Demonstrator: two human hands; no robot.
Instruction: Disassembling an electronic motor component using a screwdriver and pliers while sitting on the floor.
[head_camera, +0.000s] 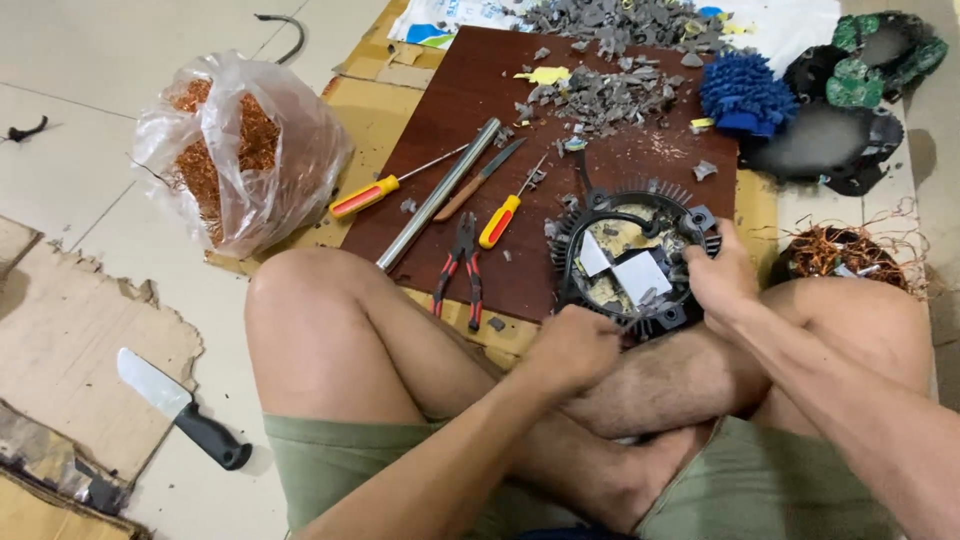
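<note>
Floor: tiled, brown board (470, 120) lying on it.
Left hand (572, 345): my grip closed on black round housing (630, 255), near rim.
Right hand (722, 275): clasping housing's right edge.
Pliers (460, 265): left of housing.

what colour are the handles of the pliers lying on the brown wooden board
Red and black handles on the pliers, seen in the head view.

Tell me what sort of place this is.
Probably an informal scrap-dismantling spot on a home floor: a bag of copper wire, hand tools such as pliers on a wooden board, and broken grey plastic bits.

A floor-level scrap-stripping workshop (home-style tiled floor (90, 140)): bagged copper wire (235, 140), screwdrivers (385, 185), pliers (460, 265)
</note>
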